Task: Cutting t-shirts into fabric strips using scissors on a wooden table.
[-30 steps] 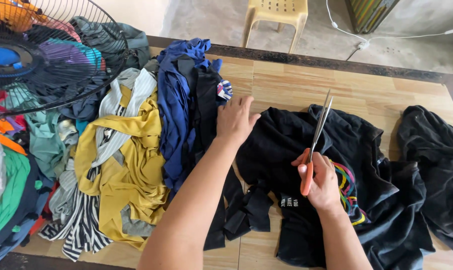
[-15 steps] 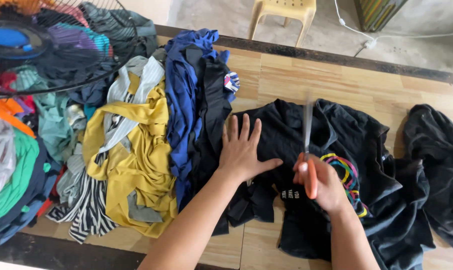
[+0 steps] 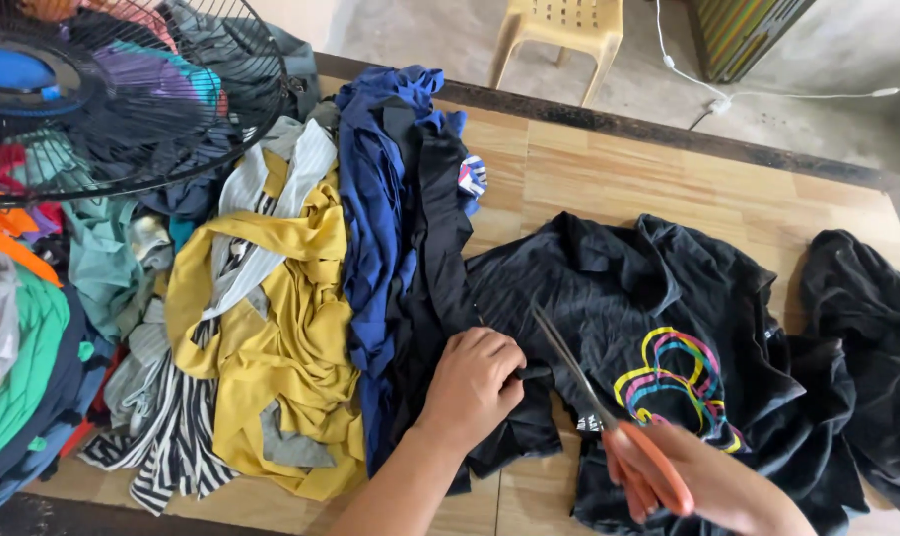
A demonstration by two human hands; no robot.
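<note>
— What had changed since half a second before?

— The left hand [image 3: 475, 382] had gone from lying flat with spread fingers on the black T-shirt [image 3: 648, 328] to a closed fist, its fingers pinching a fold of the black cloth at the shirt's left edge. The scissors [image 3: 594, 402] had dropped from nearly upright to a slant, tips pointing up and to the left, close to that pinched fold.

— And the right hand?

— The right hand [image 3: 713, 486] sat at the lower edge of the view, fingers curled through the orange handles. The blades looked almost closed — I could not tell whether any cloth lay between them.

— Where did the shirt lie?

— Spread crumpled on the wooden bench [image 3: 668, 189], right of the middle, with a looping print [image 3: 673, 382] in yellow, pink and blue facing up near the right hand. Another heap of black cloth [image 3: 867, 337] lay just beside it at the right end.

— What was on the other side?

— A row of cut fabric: a black strip pile [image 3: 435, 228] touching the shirt, then blue cloth [image 3: 375, 208], then mustard-yellow pieces [image 3: 281, 337] over striped grey-and-white ones [image 3: 172, 447], and green and teal scraps [image 3: 33, 337] at the far left. A fan with a wire guard [image 3: 122, 89] stood over that end. Beyond the bench, a yellowish plastic chair [image 3: 564, 30] stood on the concrete floor, a white cable [image 3: 767, 94] trailing nearby.
</note>
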